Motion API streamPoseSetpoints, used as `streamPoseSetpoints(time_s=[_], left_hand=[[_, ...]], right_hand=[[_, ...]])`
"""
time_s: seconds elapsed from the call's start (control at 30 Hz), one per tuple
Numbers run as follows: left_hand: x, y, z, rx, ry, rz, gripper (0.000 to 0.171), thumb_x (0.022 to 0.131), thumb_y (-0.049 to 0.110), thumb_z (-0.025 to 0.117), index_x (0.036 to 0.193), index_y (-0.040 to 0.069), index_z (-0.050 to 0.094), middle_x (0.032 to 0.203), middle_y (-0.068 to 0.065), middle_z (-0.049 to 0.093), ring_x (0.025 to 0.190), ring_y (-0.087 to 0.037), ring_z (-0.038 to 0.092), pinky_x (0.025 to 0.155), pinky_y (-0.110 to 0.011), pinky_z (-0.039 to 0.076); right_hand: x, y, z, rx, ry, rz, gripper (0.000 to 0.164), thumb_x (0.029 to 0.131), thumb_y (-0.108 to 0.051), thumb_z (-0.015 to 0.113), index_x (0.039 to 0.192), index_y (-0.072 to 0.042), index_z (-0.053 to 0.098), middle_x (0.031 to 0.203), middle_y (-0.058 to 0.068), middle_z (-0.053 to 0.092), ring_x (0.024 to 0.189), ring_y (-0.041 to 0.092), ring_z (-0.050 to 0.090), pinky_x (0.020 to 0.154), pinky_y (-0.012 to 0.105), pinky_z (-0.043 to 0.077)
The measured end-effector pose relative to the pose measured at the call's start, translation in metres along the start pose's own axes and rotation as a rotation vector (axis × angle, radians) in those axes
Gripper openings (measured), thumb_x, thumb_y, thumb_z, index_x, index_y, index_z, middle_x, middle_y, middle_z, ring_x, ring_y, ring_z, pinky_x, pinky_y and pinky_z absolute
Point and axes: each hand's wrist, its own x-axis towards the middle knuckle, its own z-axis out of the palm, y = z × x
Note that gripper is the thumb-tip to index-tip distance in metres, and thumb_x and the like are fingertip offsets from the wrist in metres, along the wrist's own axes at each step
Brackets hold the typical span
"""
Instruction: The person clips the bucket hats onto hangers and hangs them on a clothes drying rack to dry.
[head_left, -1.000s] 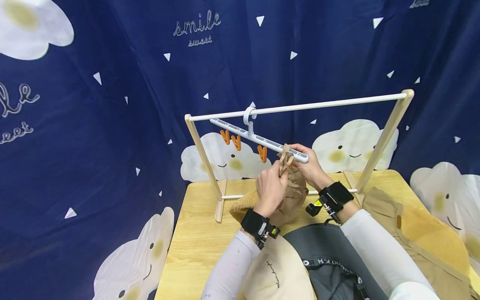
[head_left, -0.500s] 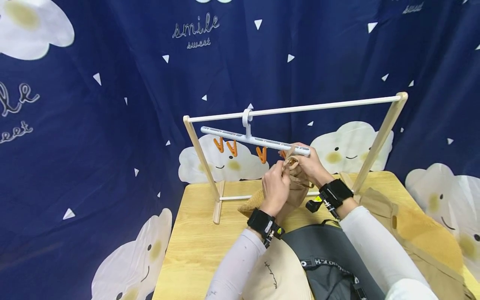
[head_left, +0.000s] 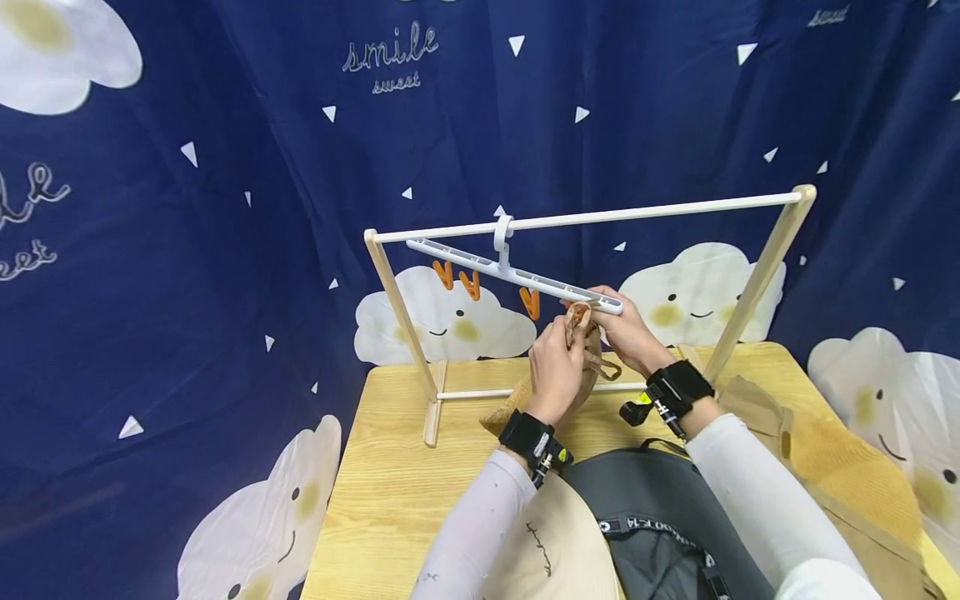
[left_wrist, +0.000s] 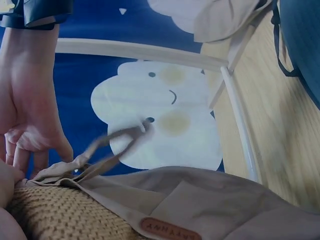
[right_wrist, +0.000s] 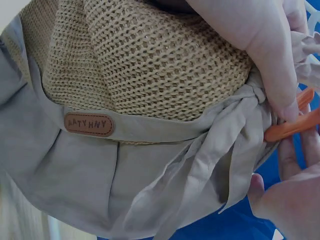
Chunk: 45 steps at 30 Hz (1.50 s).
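A sun hat (right_wrist: 150, 75) with a knitted tan crown, beige brim, brown label and ribbon ties hangs below the right end of a white hanger (head_left: 465, 258). My left hand (head_left: 557, 367) grips the hat's edge beside the knotted ribbon. At the hanger's end, my right hand (head_left: 628, 333) pinches an orange clothespin (right_wrist: 295, 125), whose tips overlap the hat's edge in the right wrist view. My left thumb lies against that clothespin too. Along the hanger dangle several more clothespins (head_left: 530, 303). In the left wrist view, a ribbon loop (left_wrist: 117, 142) sticks out, blurred.
The hanger hooks over the white bar (head_left: 637, 217) of a wooden rack on the table (head_left: 390, 475). Nearer lie a cream hat (head_left: 562, 542), a dark grey hat (head_left: 630, 483) and, at right, a tan-and-yellow hat (head_left: 847, 467). A blue curtain (head_left: 675, 100) stands behind.
The hanger has swung and tilted, its left end dropping then rising. My left hand has moved slightly right and the ribbon loops have shifted near the clothespin. My right hand stays at the hanger's end.
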Motion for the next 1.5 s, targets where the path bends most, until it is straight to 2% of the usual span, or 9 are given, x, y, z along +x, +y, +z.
streamPoseSetpoints(time_s=[0.13, 0.3, 0.4, 0.63, 0.77, 0.93, 1.27, 1.4, 1.5], left_hand=[[-0.002, -0.001, 0.0, -0.024, -0.019, -0.056, 0.019, 0.099, 0.026, 0.073, 0.098, 0.011, 0.063, 0.081, -0.001, 0.063, 0.076, -0.023, 0.068, 0.063, -0.038, 0.049], [-0.002, 0.0, -0.004, -0.131, -0.092, -0.196, 0.032, 0.09, 0.027, 0.083, 0.113, 0.01, 0.067, 0.099, -0.001, 0.077, 0.092, -0.022, 0.074, 0.073, -0.037, 0.055], [0.0, -0.001, -0.007, -0.134, -0.15, -0.243, 0.035, 0.087, 0.022, 0.084, 0.116, 0.009, 0.069, 0.102, -0.003, 0.079, 0.094, -0.023, 0.074, 0.075, -0.036, 0.056], [0.005, 0.004, -0.009, -0.149, -0.348, -0.23, 0.03, 0.086, 0.016, 0.077, 0.113, 0.006, 0.065, 0.095, -0.005, 0.069, 0.087, -0.023, 0.066, 0.074, -0.034, 0.051], [0.006, 0.007, -0.009, -0.232, -0.398, -0.27, 0.033, 0.086, 0.017, 0.078, 0.114, 0.006, 0.063, 0.098, -0.004, 0.066, 0.088, -0.02, 0.06, 0.075, -0.031, 0.048], [0.006, 0.01, -0.014, -0.35, -0.446, -0.359, 0.048, 0.088, 0.025, 0.079, 0.129, 0.008, 0.06, 0.112, -0.002, 0.067, 0.099, -0.015, 0.059, 0.081, -0.028, 0.048], [0.01, 0.011, -0.047, -0.407, -0.563, -0.356, 0.077, 0.09, 0.03, 0.08, 0.154, 0.006, 0.044, 0.144, -0.01, 0.058, 0.13, -0.02, 0.057, 0.107, -0.035, 0.046], [0.008, 0.01, -0.059, -0.401, -0.601, -0.341, 0.084, 0.09, 0.032, 0.08, 0.158, 0.005, 0.039, 0.154, -0.013, 0.052, 0.14, -0.024, 0.052, 0.114, -0.038, 0.042], [0.007, 0.008, -0.067, -0.388, -0.603, -0.32, 0.085, 0.091, 0.032, 0.079, 0.159, 0.003, 0.037, 0.156, -0.015, 0.049, 0.143, -0.026, 0.049, 0.116, -0.039, 0.04]], right_hand=[[-0.002, 0.007, -0.002, 0.012, -0.024, 0.02, 0.015, 0.105, 0.002, 0.057, 0.108, -0.012, 0.06, 0.11, -0.009, 0.078, 0.104, 0.005, 0.066, 0.082, 0.021, 0.047], [-0.004, 0.012, -0.005, -0.037, -0.034, 0.027, 0.008, 0.107, -0.007, 0.058, 0.111, -0.013, 0.059, 0.113, -0.009, 0.077, 0.106, 0.006, 0.064, 0.084, 0.02, 0.047], [-0.004, 0.013, -0.006, -0.058, -0.024, 0.022, 0.008, 0.106, -0.006, 0.059, 0.113, -0.012, 0.059, 0.114, -0.006, 0.076, 0.109, 0.009, 0.064, 0.09, 0.022, 0.048], [-0.006, 0.009, -0.006, -0.237, 0.078, -0.023, 0.03, 0.1, 0.001, 0.063, 0.128, -0.008, 0.061, 0.11, -0.013, 0.07, 0.106, 0.005, 0.063, 0.09, 0.018, 0.049], [-0.009, 0.007, -0.007, -0.246, 0.088, -0.021, 0.048, 0.098, 0.005, 0.062, 0.145, 0.005, 0.05, 0.115, -0.015, 0.068, 0.107, 0.004, 0.062, 0.086, 0.016, 0.048], [-0.018, 0.004, -0.007, -0.262, 0.116, -0.004, 0.06, 0.097, 0.012, 0.055, 0.154, 0.005, 0.039, 0.123, -0.013, 0.06, 0.109, 0.002, 0.057, 0.087, 0.014, 0.046], [-0.038, -0.017, -0.001, -0.301, 0.128, -0.07, 0.073, 0.089, 0.024, 0.039, 0.158, 0.004, 0.028, 0.156, 0.03, 0.041, 0.123, 0.002, 0.053, 0.1, 0.017, 0.045], [-0.045, -0.028, 0.007, -0.327, 0.16, -0.077, 0.071, 0.091, 0.021, 0.04, 0.158, 0.002, 0.028, 0.157, 0.029, 0.04, 0.132, 0.015, 0.05, 0.101, 0.019, 0.043], [-0.05, -0.039, 0.017, -0.366, 0.215, -0.109, 0.064, 0.096, 0.015, 0.045, 0.157, 0.001, 0.031, 0.155, 0.025, 0.042, 0.139, 0.028, 0.045, 0.108, 0.028, 0.04]])
